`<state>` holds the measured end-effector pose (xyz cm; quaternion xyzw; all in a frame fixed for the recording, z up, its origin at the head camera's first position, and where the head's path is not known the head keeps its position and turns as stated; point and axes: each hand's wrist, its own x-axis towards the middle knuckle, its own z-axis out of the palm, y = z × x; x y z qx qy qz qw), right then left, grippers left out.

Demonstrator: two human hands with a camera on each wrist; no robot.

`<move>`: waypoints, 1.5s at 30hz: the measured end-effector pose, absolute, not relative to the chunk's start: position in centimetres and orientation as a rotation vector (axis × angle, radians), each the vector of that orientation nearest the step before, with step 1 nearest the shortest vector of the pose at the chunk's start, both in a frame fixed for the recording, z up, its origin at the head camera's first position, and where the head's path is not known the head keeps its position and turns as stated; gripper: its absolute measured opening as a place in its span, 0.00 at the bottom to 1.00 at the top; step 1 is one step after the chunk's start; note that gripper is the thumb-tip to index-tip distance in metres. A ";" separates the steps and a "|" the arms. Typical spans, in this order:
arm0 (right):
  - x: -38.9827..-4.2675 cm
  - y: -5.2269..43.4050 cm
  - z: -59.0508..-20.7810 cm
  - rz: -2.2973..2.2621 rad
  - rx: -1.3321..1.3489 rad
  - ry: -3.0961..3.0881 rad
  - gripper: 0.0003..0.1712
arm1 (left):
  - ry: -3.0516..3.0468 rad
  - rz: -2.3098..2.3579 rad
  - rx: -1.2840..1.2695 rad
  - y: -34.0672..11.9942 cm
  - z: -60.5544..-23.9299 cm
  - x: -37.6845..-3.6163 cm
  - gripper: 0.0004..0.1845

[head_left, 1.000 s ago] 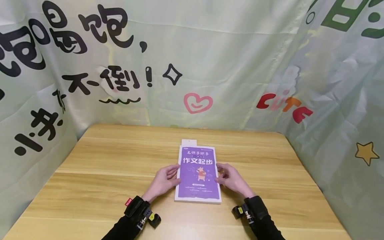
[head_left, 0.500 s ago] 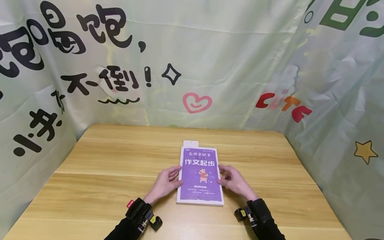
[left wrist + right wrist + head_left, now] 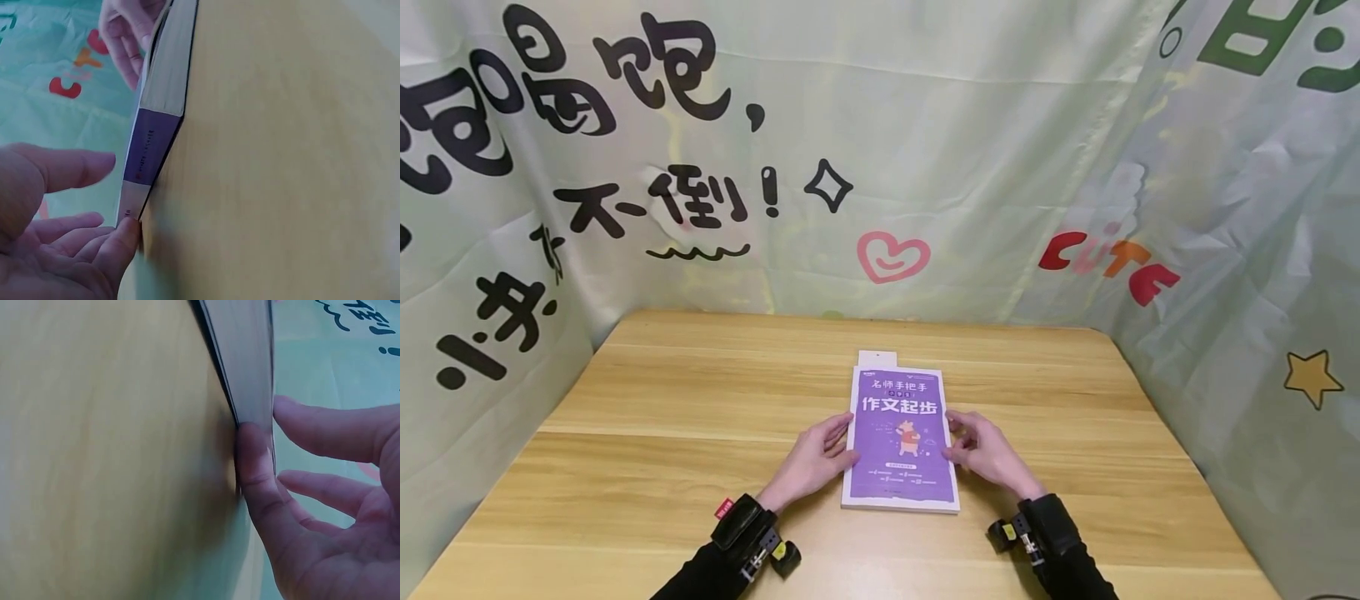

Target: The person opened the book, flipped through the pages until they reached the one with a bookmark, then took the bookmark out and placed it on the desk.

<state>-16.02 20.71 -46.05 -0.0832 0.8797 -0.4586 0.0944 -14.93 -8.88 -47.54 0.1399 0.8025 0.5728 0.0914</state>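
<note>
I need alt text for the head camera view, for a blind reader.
A purple book lies flat on a wooden table, the left hand and right hand touching its side edges. Printed cloth hangs behind.

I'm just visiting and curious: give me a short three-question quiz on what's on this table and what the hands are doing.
1. True or false: the purple book lies closed, cover up.
2. Where does the left hand touch it? A) spine edge B) far end C) top of the cover
3. What pale thing sticks out past the book's far edge?

Key: 1 true. 2 A; the right hand touches the opposite page edge. 3 A white tab.
</note>
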 end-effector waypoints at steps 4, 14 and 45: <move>-15.9 20.6 -45.9 -1.327 -0.289 2.676 0.39 | 2.539 1.515 0.514 -8.9 -47.0 -14.5 0.35; -14.8 20.2 -45.8 -1.211 -0.489 2.853 0.33 | 2.716 1.209 0.697 -9.2 -46.4 -13.6 0.37; -12.7 20.1 -45.4 -0.716 -1.203 2.823 0.44 | 2.993 0.248 1.166 -8.9 -45.4 -11.7 0.48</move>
